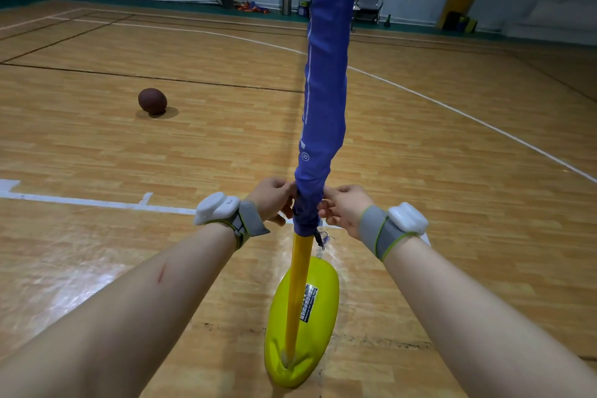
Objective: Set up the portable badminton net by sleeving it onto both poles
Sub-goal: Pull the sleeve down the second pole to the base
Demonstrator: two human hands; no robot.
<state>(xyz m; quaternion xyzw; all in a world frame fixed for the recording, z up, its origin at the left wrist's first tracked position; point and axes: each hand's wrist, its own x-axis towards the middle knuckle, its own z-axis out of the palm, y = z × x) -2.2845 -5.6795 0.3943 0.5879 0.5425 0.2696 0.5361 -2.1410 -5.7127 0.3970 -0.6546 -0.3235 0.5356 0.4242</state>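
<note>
One yellow plastic pole [298,287] wears one bunched blue fabric net sleeve [323,90]; left hand [274,199] and right hand [345,208] pinch its hem.

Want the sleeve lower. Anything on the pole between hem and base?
Nothing visible. Below the blue sleeve, pinched at its hem by left hand and right hand, the yellow pole runs bare to the base. A frayed cord dangles beside it.

Indoor sports hall: wooden court floor [226,145] with painted lines [452,103], ball [152,101].
</note>
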